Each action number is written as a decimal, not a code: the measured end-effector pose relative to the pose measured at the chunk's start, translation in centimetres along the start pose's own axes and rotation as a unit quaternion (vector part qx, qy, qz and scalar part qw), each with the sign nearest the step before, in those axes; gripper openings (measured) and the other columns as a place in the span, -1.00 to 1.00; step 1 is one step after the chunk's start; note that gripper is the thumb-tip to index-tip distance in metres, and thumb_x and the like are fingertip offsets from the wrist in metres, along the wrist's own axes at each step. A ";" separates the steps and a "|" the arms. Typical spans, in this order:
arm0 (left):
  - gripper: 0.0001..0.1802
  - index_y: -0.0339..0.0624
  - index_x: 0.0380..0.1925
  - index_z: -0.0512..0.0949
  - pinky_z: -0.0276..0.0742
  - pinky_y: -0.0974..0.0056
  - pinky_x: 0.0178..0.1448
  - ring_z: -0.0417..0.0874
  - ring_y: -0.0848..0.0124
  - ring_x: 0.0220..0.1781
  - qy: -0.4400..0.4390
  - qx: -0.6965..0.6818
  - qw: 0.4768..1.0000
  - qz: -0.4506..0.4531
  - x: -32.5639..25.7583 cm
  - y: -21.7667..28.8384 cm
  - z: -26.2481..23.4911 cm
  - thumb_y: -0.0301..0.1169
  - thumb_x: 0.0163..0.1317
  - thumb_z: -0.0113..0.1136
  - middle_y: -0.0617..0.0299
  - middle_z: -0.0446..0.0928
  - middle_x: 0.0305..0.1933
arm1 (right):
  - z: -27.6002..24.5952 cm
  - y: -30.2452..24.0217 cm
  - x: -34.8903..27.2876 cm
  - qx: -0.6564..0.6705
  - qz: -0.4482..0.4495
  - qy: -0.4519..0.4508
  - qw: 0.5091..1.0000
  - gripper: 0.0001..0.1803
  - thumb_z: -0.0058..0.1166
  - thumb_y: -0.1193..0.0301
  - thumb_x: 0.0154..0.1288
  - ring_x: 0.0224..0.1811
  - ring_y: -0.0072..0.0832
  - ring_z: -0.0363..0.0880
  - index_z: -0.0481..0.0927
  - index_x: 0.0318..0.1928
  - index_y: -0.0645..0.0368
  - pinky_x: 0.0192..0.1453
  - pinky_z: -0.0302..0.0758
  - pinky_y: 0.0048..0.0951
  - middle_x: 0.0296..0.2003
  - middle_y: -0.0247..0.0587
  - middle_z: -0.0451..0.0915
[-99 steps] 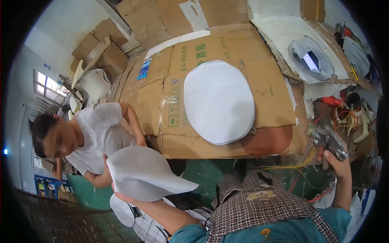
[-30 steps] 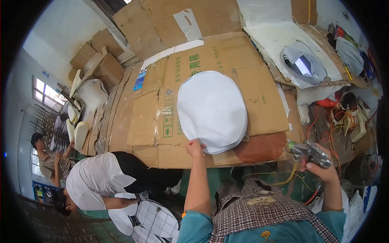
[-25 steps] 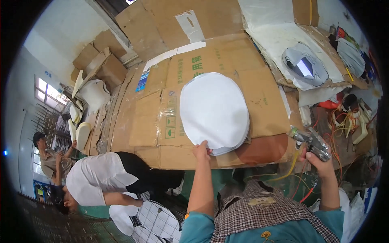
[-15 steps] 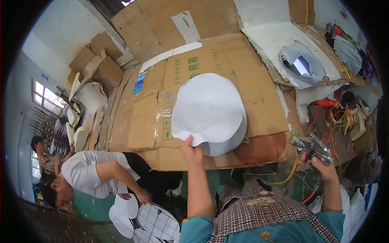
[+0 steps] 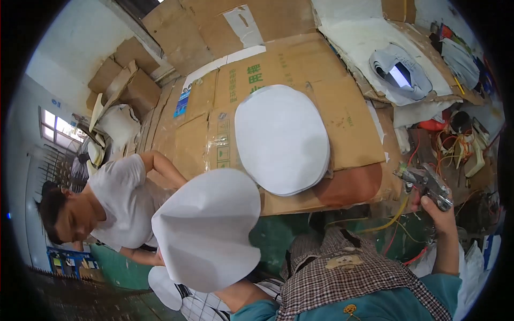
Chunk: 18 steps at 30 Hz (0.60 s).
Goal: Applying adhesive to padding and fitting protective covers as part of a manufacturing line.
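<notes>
White foam sheet (image 5: 209, 230), oval and bowed, is lifted off the stack of white oval sheets (image 5: 282, 139) on the cardboard-covered table (image 5: 348, 107) and hangs at seven o'clock; the left hand is hidden beneath it, so its fingers' state cannot be told. Right hand (image 5: 436, 206), at four o'clock, is clenched around a metal spray gun (image 5: 425, 182). Judging by this, the step is carrying one sheet away, which next calls for a steady, flat hold.

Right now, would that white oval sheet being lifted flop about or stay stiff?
Probably floppy: the white sheet bends and creases where it is held from below. Likely light, since one hand carries it. The thin stack on the cardboard lies flat.
</notes>
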<state>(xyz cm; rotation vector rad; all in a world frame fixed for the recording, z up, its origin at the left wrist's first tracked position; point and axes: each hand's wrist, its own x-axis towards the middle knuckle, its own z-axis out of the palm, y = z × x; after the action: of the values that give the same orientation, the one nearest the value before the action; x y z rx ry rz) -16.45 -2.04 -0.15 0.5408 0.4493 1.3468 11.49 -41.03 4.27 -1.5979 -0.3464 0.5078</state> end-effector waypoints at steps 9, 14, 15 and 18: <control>-0.53 -0.42 0.05 0.35 0.22 0.03 0.30 0.39 0.12 0.17 0.083 -0.055 0.988 0.119 0.8 5.8 -3.5 -0.38 0.14 -0.05 -0.05 0.39 0.14 | 0.2 -0.2 -1.3 -0.015 0.013 -0.205 0.979 -0.36 0.20 0.38 0.07 -0.40 -0.51 0.52 0.31 0.15 0.35 -0.31 0.51 -0.46 -0.35 -0.16 0.54; -0.59 -0.43 0.01 0.39 0.19 0.06 0.33 0.39 0.15 0.17 0.120 -0.080 0.974 0.176 1.1 7.2 -4.3 -0.45 0.15 -0.01 -0.02 0.39 0.14 | 2.3 0.8 -0.3 0.043 -0.022 -0.118 0.992 -0.44 0.17 0.39 0.10 -0.42 -0.53 0.52 0.33 0.10 0.35 -0.32 0.51 -0.46 -0.40 -0.21 0.53; -0.60 -0.43 0.00 0.39 0.18 0.07 0.33 0.38 0.16 0.17 0.127 -0.087 0.970 0.191 0.5 7.5 -3.7 -0.46 0.15 0.00 -0.02 0.39 0.14 | 2.1 0.8 -0.3 0.031 -0.034 -0.069 0.997 -0.48 0.16 0.40 0.11 -0.42 -0.53 0.51 0.35 0.06 0.34 -0.31 0.50 -0.47 -0.40 -0.22 0.52; -0.58 -0.62 -0.03 0.32 0.47 0.09 0.01 0.49 0.14 0.01 0.100 -0.120 0.959 0.236 -0.1 8.5 -4.2 -0.50 0.15 -0.03 -0.11 0.46 -0.02 | 0.4 0.9 -0.8 0.013 -0.035 -0.004 0.999 -0.57 0.15 0.42 0.12 -0.41 -0.53 0.51 0.37 -0.02 0.32 -0.30 0.49 -0.48 -0.42 -0.24 0.51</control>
<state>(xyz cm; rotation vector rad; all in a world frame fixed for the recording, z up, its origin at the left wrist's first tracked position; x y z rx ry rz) -25.66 -0.59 1.61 0.3174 0.3220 1.8979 10.54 -41.14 3.46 -1.5533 -0.3988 0.4645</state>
